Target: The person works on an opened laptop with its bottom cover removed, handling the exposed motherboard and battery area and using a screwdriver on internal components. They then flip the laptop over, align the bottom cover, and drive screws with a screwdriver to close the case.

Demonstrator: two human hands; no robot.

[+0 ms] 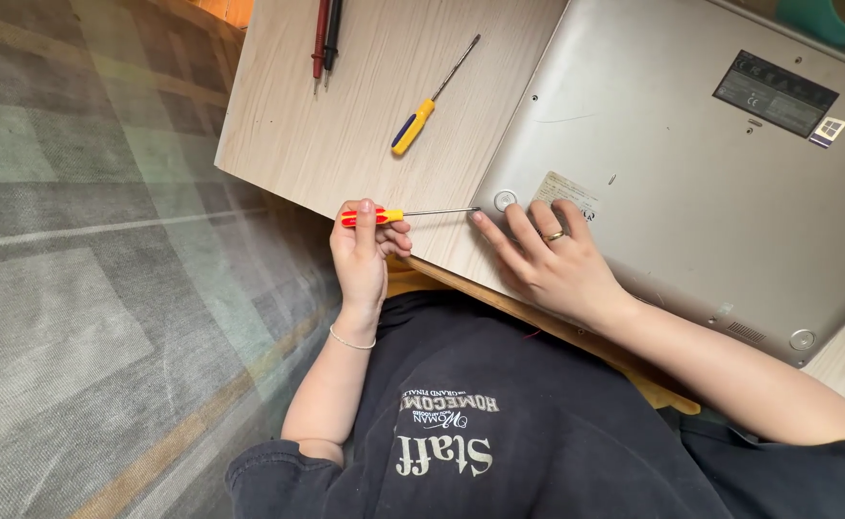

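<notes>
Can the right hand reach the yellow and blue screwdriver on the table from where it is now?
Probably yes. The right hand rests flat on the laptop, holding nothing, and bare table lies between it and the yellow and blue screwdriver.

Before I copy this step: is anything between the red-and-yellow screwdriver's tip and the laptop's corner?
Nothing visible. The screwdriver in the left hand reaches the laptop corner across bare table; the right hand rests just beside the tip.

Two screwdrivers are showing, a red-and-yellow one (pixel 384 216) and a yellow-and-blue one (pixel 420 117), alongside one upturned silver laptop (pixel 701 183), two probes (pixel 326 37) and one teal cup (pixel 831 19).
</notes>
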